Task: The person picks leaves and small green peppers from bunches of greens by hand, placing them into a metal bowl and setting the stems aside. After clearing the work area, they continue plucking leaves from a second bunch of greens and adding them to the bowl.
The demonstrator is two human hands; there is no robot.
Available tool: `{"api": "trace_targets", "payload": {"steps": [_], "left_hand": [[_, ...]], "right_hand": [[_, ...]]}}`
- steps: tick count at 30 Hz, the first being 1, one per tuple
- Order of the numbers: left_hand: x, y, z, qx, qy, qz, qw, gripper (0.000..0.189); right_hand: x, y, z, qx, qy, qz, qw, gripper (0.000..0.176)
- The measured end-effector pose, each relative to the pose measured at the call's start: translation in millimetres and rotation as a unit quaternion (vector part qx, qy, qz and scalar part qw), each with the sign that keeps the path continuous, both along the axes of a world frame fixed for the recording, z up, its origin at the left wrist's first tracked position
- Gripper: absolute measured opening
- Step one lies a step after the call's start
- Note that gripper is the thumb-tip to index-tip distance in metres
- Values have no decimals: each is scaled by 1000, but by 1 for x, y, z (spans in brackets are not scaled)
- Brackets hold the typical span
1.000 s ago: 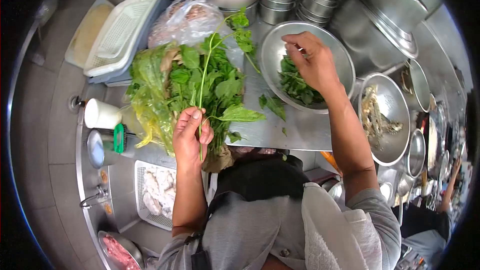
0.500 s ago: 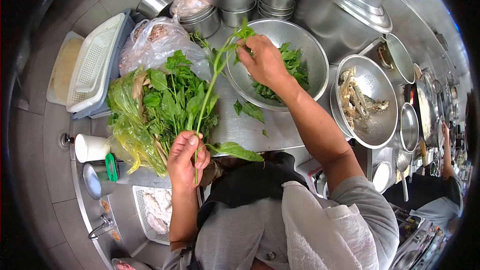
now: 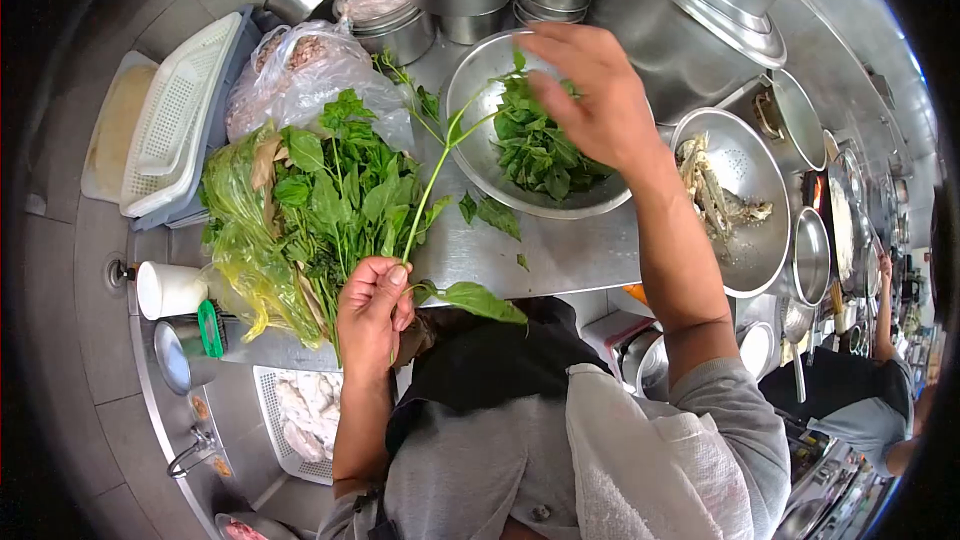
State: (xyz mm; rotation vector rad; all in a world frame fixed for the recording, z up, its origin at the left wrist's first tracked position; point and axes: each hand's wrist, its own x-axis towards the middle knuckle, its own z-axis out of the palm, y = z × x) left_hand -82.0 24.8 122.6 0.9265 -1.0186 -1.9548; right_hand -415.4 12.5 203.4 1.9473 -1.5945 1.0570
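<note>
The right hand (image 3: 600, 105) is now off the stem (image 3: 431, 185), fingers spread above the bowl (image 3: 473, 152); the left hand (image 3: 368, 318) pinches the stem.

Grey short-sleeved shirt (image 3: 470, 460) (small button); black apron (image 3: 480, 370); white towel (image 3: 650, 440) draped over shirt

I can read no text, label, brand, number or sign anywhere in my view.
</note>
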Motion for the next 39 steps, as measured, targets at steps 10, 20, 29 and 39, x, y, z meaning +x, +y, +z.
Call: {"api": "trace_targets", "payload": {"steps": [10,20,29,39], "left_hand": [[3,6,0,-34,-21,3,999,11],[-2,11,-6,-8,-29,15,999,12],[-9,8,-6,-7,-45,-7,999,10],[-31,7,-22,-248,-211,52,944,8]], "right_hand": [[-15,-5,-43,161,18,8,987,16],[-5,6,-54,71,-183,1,981,23],[-61,0,-90,183,-280,-155,930,23],[62,40,-39,147,1,54,988,31]]}}
